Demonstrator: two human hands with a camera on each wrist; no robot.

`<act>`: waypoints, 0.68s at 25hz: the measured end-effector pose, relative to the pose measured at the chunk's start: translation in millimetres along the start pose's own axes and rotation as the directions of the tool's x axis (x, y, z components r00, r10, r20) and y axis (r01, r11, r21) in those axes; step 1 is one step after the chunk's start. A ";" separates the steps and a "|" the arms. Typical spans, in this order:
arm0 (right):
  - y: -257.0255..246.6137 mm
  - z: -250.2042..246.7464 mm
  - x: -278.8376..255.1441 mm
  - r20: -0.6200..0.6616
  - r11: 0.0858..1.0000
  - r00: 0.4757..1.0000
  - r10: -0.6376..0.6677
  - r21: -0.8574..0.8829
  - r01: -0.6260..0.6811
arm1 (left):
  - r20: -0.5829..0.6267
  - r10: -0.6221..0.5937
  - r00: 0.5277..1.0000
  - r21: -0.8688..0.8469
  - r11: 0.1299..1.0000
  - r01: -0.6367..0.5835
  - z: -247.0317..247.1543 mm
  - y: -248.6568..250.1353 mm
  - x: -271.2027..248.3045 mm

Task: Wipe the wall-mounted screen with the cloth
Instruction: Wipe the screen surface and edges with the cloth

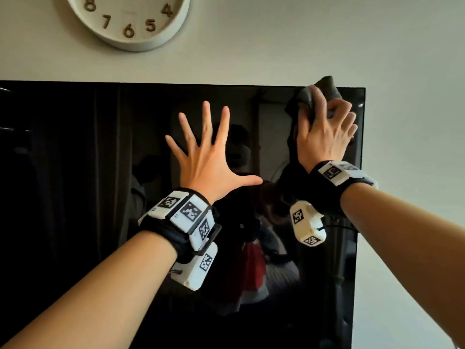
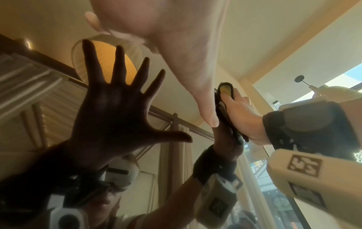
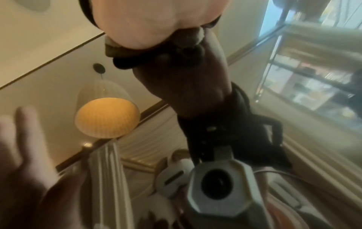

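Observation:
A large black wall-mounted screen (image 1: 75,197) fills most of the head view. My right hand (image 1: 327,127) grips a bunched dark grey cloth (image 1: 324,89) and presses it against the screen's top right corner; part of the cloth sticks up above the top edge. My left hand (image 1: 206,152) lies flat on the glass near the middle, fingers spread wide, holding nothing. In the left wrist view the thumb (image 2: 195,77) points toward the right hand (image 2: 240,117) and the cloth (image 2: 225,99). The right wrist view shows the palm (image 3: 149,23) on the cloth (image 3: 156,52).
A round white wall clock (image 1: 130,21) hangs above the screen's top edge. Bare pale wall (image 1: 415,96) lies to the right of the screen. The glass mirrors the room: a lit lamp, curtains and a window.

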State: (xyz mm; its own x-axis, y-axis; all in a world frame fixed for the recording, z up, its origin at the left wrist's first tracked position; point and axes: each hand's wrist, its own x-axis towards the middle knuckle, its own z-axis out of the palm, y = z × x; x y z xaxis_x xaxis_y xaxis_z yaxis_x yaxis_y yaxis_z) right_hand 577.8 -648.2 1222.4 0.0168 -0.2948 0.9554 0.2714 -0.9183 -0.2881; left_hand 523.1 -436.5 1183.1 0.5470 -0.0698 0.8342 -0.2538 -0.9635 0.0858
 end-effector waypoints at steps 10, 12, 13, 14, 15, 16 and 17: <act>32.7 5.9 -15.7 0.011 0.997 0.997 -0.079 0.010 0.079 | -0.056 -0.061 0.997 0.041 0.997 0.064 22.3 10.0 6.8; 34.8 3.4 -25.7 0.039 0.989 0.988 -0.148 0.002 0.148 | -0.050 -0.067 0.997 0.043 0.997 0.069 21.7 10.8 6.1; 34.3 -0.2 -14.8 0.037 0.992 0.992 -0.123 0.026 0.122 | -0.049 -0.068 0.996 0.043 0.997 0.071 21.3 10.7 6.2; 32.8 -2.3 -1.5 0.030 0.997 0.998 -0.062 0.053 0.060 | -0.048 -0.069 0.997 0.044 0.997 0.071 21.4 10.0 5.6; 31.6 -3.1 8.1 0.024 0.997 1.000 0.008 0.075 -0.009 | -0.047 -0.068 0.997 0.050 0.996 0.070 20.8 9.8 5.0; 32.8 -1.7 6.1 0.012 0.995 0.999 0.051 0.087 -0.052 | -0.045 -0.067 0.997 0.060 0.996 0.070 20.6 10.2 4.5; 36.4 -0.9 -9.5 0.004 0.992 0.997 0.077 0.097 -0.077 | -0.044 -0.068 0.997 0.070 0.995 0.071 20.1 10.8 4.8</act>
State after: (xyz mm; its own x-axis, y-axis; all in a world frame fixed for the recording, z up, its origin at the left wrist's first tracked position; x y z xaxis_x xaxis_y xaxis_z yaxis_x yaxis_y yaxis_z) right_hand 586.7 -679.1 1202.8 0.0416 -0.3636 0.9306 0.3612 -0.8630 -0.3533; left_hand 539.0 -452.4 1177.1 0.5273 0.0071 0.8496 -0.1580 -0.9817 0.1062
